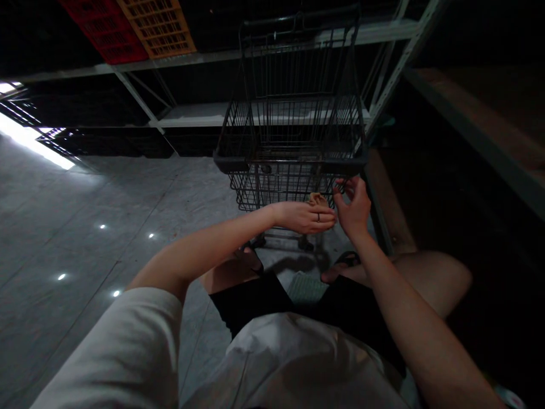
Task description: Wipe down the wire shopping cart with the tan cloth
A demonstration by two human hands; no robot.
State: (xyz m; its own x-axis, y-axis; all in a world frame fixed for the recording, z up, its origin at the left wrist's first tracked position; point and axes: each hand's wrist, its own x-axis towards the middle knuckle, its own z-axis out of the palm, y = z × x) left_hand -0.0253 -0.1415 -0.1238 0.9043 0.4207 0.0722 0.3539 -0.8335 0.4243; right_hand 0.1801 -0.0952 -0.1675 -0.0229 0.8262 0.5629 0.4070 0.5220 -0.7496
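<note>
A dark wire shopping cart [293,128] stands in front of me, its handlebar side toward me. My left hand [306,217], with a dark ring on one finger, reaches across the near lower part of the basket. Its fingers are closed on a crumpled tan cloth [317,199], most of which is hidden behind them. At the basket's lower right corner is my right hand [354,207], its thumb and fingers curled around the wire edge. Dim light blurs the exact contact there.
Behind the cart runs a white metal shelf rack [196,116], with a red crate [106,31] and a yellow crate [159,28] on top. A wooden-edged platform [481,130] lies to the right. Grey concrete floor [106,227] spreads out left. Below me is a pale green seat [306,287].
</note>
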